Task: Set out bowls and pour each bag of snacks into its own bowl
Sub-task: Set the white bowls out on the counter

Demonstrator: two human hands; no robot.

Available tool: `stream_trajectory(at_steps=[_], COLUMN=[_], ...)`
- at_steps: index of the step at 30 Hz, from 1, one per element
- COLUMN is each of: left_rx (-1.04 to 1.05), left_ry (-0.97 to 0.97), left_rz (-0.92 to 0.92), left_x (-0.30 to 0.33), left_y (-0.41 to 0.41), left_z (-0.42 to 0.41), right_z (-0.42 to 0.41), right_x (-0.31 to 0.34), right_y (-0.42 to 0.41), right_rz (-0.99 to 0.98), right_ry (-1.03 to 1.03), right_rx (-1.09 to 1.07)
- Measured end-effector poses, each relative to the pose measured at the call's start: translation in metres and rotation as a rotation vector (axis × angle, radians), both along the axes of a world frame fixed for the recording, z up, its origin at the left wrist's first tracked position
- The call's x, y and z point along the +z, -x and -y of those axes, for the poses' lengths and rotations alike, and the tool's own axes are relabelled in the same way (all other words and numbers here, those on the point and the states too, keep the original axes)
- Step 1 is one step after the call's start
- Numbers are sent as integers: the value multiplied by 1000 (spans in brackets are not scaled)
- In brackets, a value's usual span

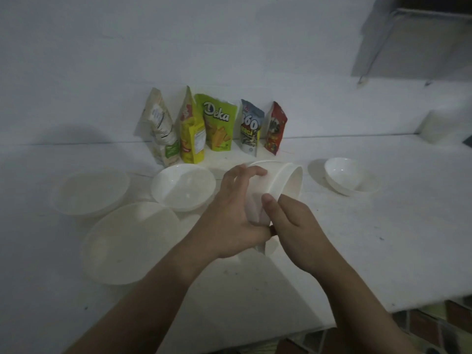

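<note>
In the head view, both hands held a tilted stack of white bowls (281, 182) just right of the middle bowl (183, 186), which serves as landmark. The left hand (235, 215) gripped the stack's underside, its fingers curled over the rim; the right hand (293, 226) pinched the rim with thumb on top, so both grips were closed on the stack. Left of the middle bowl sat another bowl (90, 192), in front of it a larger one (132, 241), and well to its right, beyond the stack, a small one (343, 176). Behind it five snack bags (217, 123) stood upright against the wall, apparently unpoured. The step looked like setting out bowls; how many were nested I could not tell. Next, the hands would likely need to part the stack and set a bowl on bare tabletop (357, 238).
</note>
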State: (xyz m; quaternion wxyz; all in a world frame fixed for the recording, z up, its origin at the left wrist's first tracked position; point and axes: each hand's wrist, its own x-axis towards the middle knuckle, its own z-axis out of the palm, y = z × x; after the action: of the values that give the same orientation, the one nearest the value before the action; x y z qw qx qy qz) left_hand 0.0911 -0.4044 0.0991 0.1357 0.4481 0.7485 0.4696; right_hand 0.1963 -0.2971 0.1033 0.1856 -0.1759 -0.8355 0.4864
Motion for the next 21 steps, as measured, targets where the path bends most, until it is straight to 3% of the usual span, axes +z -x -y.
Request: stream_trajectory(at_steps=[4,8,10,15,21], left_rx=[13,51,157,533,777], left_ry=[-33,-110,-136,-193,-329], left_rz=[73,361,432,861,920], left_x=[-2,-21,-39,-68,-96], left_y=[-13,-20,-24,-21,-23], left_z=[-27,-43,-52,-61,-58], right_z=[-33,-55,-72,-118,-160], right_x=[8,8,8,0,-36], right_y=[-24,-38,-46,-65,-68], right_rz=[18,33,41,155,401], right_ry=[-12,-61,-80,-185,-505], right_rx=[32,31,22,-6,-28])
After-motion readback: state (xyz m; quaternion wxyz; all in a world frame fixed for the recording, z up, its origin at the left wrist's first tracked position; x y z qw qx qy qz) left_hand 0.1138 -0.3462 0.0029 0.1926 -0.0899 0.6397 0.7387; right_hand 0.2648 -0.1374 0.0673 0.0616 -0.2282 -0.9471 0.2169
